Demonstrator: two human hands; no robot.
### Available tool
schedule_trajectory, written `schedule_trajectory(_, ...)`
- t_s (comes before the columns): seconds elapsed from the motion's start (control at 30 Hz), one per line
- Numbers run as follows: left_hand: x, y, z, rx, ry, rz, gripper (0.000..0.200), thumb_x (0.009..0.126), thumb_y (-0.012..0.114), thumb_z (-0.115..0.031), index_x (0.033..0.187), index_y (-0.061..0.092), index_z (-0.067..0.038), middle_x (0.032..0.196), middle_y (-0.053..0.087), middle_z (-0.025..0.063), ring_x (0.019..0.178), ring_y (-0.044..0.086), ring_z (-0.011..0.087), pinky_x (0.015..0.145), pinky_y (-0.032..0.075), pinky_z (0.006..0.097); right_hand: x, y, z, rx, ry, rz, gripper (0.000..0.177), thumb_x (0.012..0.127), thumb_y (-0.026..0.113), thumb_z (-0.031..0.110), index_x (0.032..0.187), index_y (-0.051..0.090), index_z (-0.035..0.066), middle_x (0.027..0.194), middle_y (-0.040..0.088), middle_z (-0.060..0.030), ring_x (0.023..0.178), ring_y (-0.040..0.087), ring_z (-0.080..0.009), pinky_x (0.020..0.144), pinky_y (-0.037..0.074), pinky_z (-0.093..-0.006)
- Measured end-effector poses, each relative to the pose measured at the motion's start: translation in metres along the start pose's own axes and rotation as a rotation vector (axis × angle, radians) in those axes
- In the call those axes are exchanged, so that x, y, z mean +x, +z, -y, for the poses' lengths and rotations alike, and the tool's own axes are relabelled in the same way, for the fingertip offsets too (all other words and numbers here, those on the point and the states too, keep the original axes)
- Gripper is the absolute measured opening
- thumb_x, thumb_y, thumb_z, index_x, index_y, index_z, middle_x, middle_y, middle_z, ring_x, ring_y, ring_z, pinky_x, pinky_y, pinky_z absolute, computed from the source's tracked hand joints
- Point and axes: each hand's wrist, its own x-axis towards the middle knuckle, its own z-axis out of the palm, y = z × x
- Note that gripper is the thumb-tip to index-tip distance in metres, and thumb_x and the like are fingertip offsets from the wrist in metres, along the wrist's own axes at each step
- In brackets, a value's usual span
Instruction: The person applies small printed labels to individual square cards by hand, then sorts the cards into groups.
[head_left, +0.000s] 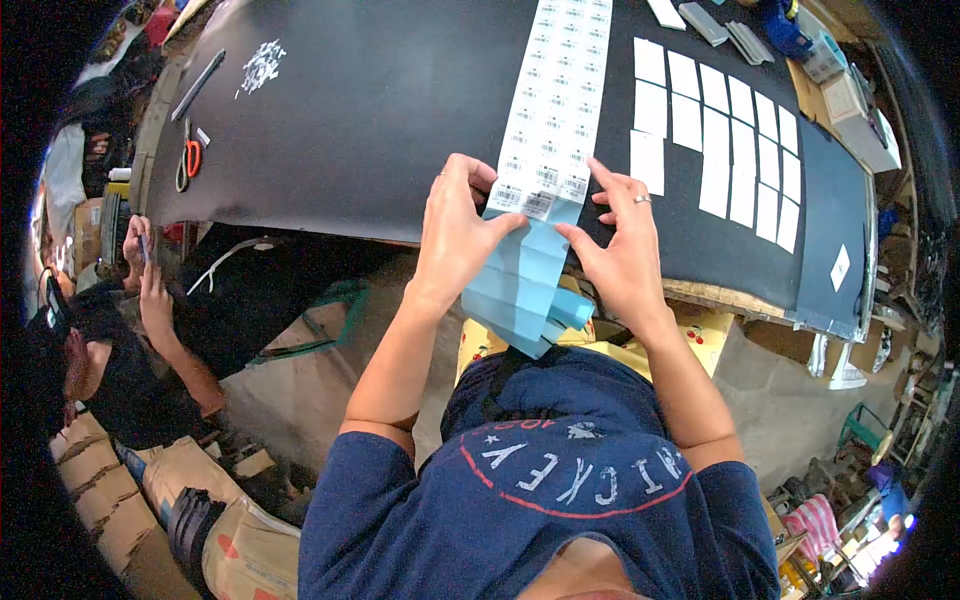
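A long white sheet of barcode labels (555,100) runs up the dark table, and its blue backing (520,265) hangs folded over the table's near edge. At the left border of the sheet is my left hand (455,225), thumb and fingers closed on the strip where white meets blue. My right hand (620,235) is at the right border, its thumb on the blue part and its index finger stretched up along the labels, fingers apart. It touches the strip without wrapping round it.
Rows of white cards (715,150) lie on the dark table (380,110) at right. Orange-handled scissors (190,162), a black pen-like tool (198,85) and small white scraps (262,68) are at left. Another person's arm (175,340) shows at far left. Cardboard (120,500) is stacked lower left.
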Motion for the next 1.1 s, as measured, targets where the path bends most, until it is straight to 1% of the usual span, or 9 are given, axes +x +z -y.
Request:
schedule_trajectory(0.07, 0.003, -0.002, -0.007, -0.276, -0.194, 0.078, 0.053, 0.065, 0.081, -0.002, 0.110, 0.052, 0.000, 0.093, 0.062, 0.0094, 0.087, 0.061, 0.0156, 0.074, 0.050, 0.0279, 0.000, -0.004, 0.004, 0.120, 0.085, -0.042, 0.072, 0.069, 0.077, 0.006, 0.134, 0.046, 0.005, 0.112, 0.050, -0.0151, 0.098, 0.054, -0.0255, 0.083, 0.048, -0.0357)
schedule_trajectory(0.17, 0.007, -0.003, -0.003, -0.603, -0.227, 0.136, 0.064, 0.070, 0.077, 0.005, 0.125, 0.045, 0.000, 0.094, 0.063, 0.0089, 0.089, 0.062, 0.0153, 0.078, 0.051, 0.0275, -0.001, -0.001, -0.004, 0.235, 0.108, -0.087, 0.070, 0.073, 0.077, 0.007, 0.135, 0.046, 0.006, 0.114, 0.053, -0.0150, 0.095, 0.057, -0.0200, 0.079, 0.050, -0.0325)
schedule_trajectory(0.23, 0.010, -0.004, -0.007, -0.716, -0.177, 0.154, 0.066, 0.072, 0.075, 0.004, 0.130, 0.043, 0.000, 0.096, 0.063, 0.0103, 0.087, 0.062, 0.0138, 0.077, 0.052, 0.0279, 0.001, -0.001, -0.005, 0.343, 0.159, -0.098, 0.068, 0.075, 0.076, 0.006, 0.135, 0.046, 0.005, 0.113, 0.056, -0.0141, 0.094, 0.059, -0.0182, 0.079, 0.049, -0.0312)
schedule_trajectory(0.3, 0.013, -0.004, -0.012, -0.833, -0.126, 0.178, 0.068, 0.075, 0.073, 0.004, 0.134, 0.040, 0.001, 0.099, 0.062, 0.0117, 0.085, 0.063, 0.0123, 0.077, 0.053, 0.0282, 0.007, -0.006, -0.003, 0.722, 0.251, -0.020, 0.061, 0.079, 0.072, 0.001, 0.134, 0.047, 0.003, 0.109, 0.063, -0.0116, 0.095, 0.061, -0.0145, 0.080, 0.049, -0.0271)
schedule_trajectory(0.37, 0.016, -0.004, -0.017, -0.915, -0.120, 0.328, 0.072, 0.073, 0.075, 0.004, 0.137, 0.042, -0.001, 0.107, 0.064, 0.0101, 0.097, 0.062, 0.0151, 0.085, 0.050, 0.0277, 0.013, -0.012, -0.002, 0.758, 0.260, 0.000, 0.058, 0.080, 0.070, -0.002, 0.133, 0.048, 0.003, 0.107, 0.065, -0.0112, 0.095, 0.061, -0.0136, 0.081, 0.049, -0.0256)
schedule_trajectory(0.57, 0.033, 0.000, -0.021, -0.900, -0.087, 0.461, 0.054, 0.074, 0.075, 0.003, 0.124, 0.056, 0.001, 0.116, 0.062, 0.0102, 0.101, 0.061, 0.0126, 0.087, 0.051, 0.0260, 0.023, -0.022, 0.003, 0.811, 0.254, 0.053, 0.053, 0.081, 0.067, -0.007, 0.130, 0.051, 0.003, 0.107, 0.067, -0.0127, 0.098, 0.062, -0.0132, 0.085, 0.049, -0.0245)
schedule_trajectory(0.77, 0.040, 0.002, -0.020, -0.867, -0.087, 0.440, 0.043, 0.075, 0.075, 0.002, 0.115, 0.060, 0.000, 0.108, 0.066, 0.0079, 0.096, 0.062, 0.0110, 0.085, 0.051, 0.0245, 0.028, -0.026, 0.001, 0.712, 0.203, 0.029, 0.053, 0.080, 0.068, -0.005, 0.130, 0.052, 0.003, 0.107, 0.068, -0.0120, 0.098, 0.062, -0.0123, 0.085, 0.048, -0.0249)
schedule_trajectory(0.87, 0.043, 0.000, -0.019, -0.868, -0.073, 0.435, 0.035, 0.076, 0.074, 0.002, 0.109, 0.063, 0.000, 0.103, 0.067, 0.0070, 0.092, 0.063, 0.0102, 0.082, 0.052, 0.0238, 0.032, -0.030, 0.001, 0.649, 0.202, 0.031, 0.051, 0.080, 0.069, -0.003, 0.128, 0.054, 0.004, 0.102, 0.068, -0.0089, 0.094, 0.062, -0.0098, 0.082, 0.048, -0.0237)
schedule_trajectory(1.1, 0.050, 0.003, -0.021, -0.886, -0.064, 0.377, 0.028, 0.079, 0.073, 0.000, 0.106, 0.065, -0.001, 0.098, 0.069, 0.0064, 0.089, 0.064, 0.0102, 0.078, 0.052, 0.0238, 0.038, -0.028, -0.011, 0.488, 0.098, -0.029, 0.024, 0.079, 0.072, 0.004, 0.104, 0.071, 0.006, 0.085, 0.066, 0.0022, 0.071, 0.051, -0.0042, 0.065, 0.042, -0.0191)
